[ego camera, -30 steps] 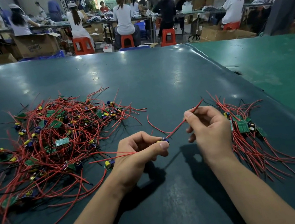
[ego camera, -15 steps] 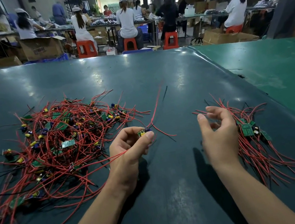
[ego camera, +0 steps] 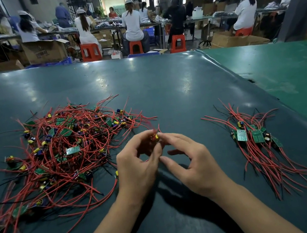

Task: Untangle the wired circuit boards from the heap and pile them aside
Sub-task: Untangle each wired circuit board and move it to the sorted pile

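Both hands pinch a blurred small board [ego camera: 156, 137] with yellow part and red wires: left hand [ego camera: 136, 166] fingers curled, right hand [ego camera: 192, 158] fingertip touching, heap [ego camera: 63, 151] at nine o'clock.

The heap [ego camera: 67, 151] lies on the table [ego camera: 163, 86]. The sorted pile [ego camera: 258, 139] lies well to the right of the heap. Both hands (left hand [ego camera: 136, 166], right hand [ego camera: 195, 162]) sit between them, nearer the heap.

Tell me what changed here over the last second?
The right hand let go of the red wire, drew apart, then came back to the small board the left hand holds. The tangled heap and sorted pile stayed put.
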`<state>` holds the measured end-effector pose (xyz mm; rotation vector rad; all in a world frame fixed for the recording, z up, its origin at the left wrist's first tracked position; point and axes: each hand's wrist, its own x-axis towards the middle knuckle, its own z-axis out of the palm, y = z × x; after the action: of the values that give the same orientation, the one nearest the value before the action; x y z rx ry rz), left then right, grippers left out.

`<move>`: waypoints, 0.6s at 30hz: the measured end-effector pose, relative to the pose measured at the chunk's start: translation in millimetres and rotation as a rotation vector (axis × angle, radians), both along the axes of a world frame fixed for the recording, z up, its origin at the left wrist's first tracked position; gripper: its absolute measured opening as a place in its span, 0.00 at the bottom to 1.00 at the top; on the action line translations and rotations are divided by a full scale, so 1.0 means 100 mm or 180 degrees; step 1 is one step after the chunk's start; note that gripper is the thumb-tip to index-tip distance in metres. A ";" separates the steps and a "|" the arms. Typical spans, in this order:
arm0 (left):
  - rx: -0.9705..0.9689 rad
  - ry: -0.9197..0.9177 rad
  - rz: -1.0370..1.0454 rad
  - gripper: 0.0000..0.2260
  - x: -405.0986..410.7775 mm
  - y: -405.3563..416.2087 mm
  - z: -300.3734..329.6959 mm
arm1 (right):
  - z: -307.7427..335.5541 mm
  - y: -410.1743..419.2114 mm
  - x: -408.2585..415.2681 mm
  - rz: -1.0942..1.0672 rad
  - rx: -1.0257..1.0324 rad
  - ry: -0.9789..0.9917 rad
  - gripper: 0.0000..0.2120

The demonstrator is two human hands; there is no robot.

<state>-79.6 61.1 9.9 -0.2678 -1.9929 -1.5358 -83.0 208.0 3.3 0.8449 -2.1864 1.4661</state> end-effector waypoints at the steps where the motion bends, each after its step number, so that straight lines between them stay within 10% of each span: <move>1: -0.0281 0.0204 0.0024 0.15 0.00 0.00 0.00 | -0.01 0.00 0.00 -0.0010 -0.0045 -0.0099 0.22; 11: -0.1427 0.0870 0.0430 0.17 0.04 0.03 0.00 | 0.18 0.05 -0.01 0.0030 -0.1969 -0.1538 0.05; 18: -0.1274 0.0722 -0.0022 0.14 0.08 0.06 0.01 | 0.17 0.07 -0.01 -0.0002 -0.1722 -0.1693 0.02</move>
<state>-72.0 66.9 11.3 -0.5830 -2.0978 -1.0444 -84.1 214.6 20.5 0.2856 -1.9252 2.3328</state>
